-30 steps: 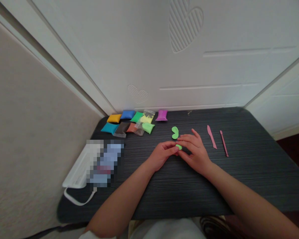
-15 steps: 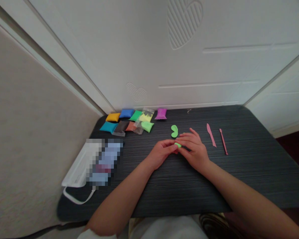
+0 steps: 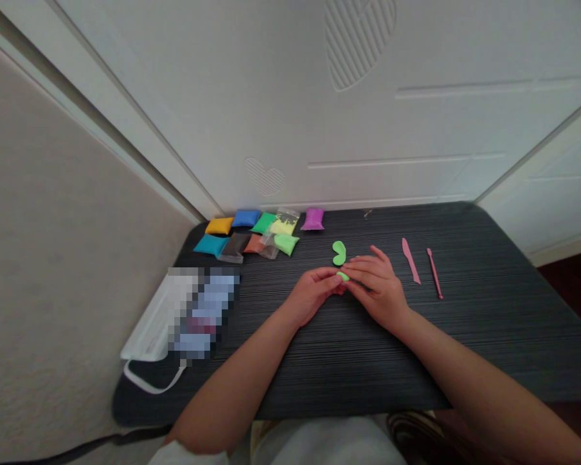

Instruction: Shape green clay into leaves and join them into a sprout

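A small lump of light green modelling clay [image 3: 343, 276] is pinched between my two hands over the middle of the table. My left hand [image 3: 315, 292] is closed on it, thumb on top. The fingertips of my right hand [image 3: 375, 284] press the same lump from the other side, its outer fingers stretched away. Just beyond my fingers, a curved, heart-like piece of light green clay [image 3: 339, 253] lies flat on the dark table [image 3: 368, 368]. Part of the held lump is hidden by my fingers.
A pink plastic knife [image 3: 410, 260] and a thin pink modelling tool [image 3: 434, 274] lie to the right. Several clay packets, including a purple one [image 3: 313, 219] and a teal one [image 3: 212, 245], sit at the back left. A white face mask [image 3: 150, 323] lies beside a blurred-out object [image 3: 208, 316].
Both hands stay together on the green clay, with only a slight shift of the fingers and the lump to the left. The rest of the table looks the same.
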Motion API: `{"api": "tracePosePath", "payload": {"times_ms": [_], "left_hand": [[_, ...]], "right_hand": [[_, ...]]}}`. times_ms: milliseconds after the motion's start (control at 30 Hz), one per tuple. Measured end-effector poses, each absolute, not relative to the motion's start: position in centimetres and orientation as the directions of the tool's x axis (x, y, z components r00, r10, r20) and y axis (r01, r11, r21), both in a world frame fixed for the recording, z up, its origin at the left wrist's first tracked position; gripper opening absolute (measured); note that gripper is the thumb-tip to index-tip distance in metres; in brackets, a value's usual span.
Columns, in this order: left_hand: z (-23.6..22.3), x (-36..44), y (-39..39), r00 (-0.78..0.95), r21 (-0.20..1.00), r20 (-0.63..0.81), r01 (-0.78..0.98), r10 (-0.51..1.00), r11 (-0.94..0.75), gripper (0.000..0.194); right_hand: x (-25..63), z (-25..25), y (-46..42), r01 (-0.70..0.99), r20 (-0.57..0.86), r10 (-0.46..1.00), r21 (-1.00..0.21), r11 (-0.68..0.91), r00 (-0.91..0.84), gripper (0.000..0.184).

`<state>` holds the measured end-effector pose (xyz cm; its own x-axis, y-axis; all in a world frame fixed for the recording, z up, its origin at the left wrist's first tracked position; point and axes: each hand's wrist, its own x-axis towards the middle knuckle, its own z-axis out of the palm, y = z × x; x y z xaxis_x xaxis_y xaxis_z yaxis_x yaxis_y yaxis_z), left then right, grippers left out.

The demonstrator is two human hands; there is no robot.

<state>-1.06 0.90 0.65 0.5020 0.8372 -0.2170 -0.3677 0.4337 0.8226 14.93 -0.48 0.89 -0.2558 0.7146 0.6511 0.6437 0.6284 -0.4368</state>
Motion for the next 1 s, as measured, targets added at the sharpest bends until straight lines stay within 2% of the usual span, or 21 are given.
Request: {"api": "tracePosePath", "payload": {"times_ms": [167, 467, 1000], "left_hand": [[0.58, -1.16, 0.95, 0.502, 0.829, -0.210, -0.364, 0.839, 0.425, 0.018], [0.58, -1.14, 0.99, 0.479, 0.828, -0.231, -0.359, 0.847, 0.430, 0.020], [0.42, -1.22, 1.21, 0.457, 0.847, -0.192, -0.370, 0.868, 0.382, 0.018]], "right_hand": [[15.04, 1.01, -0.48, 0.651, 0.680, 0.689, -0.407, 0.640, -0.252, 0.024], [15.00, 0.89, -0.45, 0.640, 0.668, 0.708, -0.445, 0.627, -0.229, 0.018], [15.19, 1.16, -0.42, 0.670, 0.684, 0.687, -0.392, 0.631, -0.246, 0.020]]}}
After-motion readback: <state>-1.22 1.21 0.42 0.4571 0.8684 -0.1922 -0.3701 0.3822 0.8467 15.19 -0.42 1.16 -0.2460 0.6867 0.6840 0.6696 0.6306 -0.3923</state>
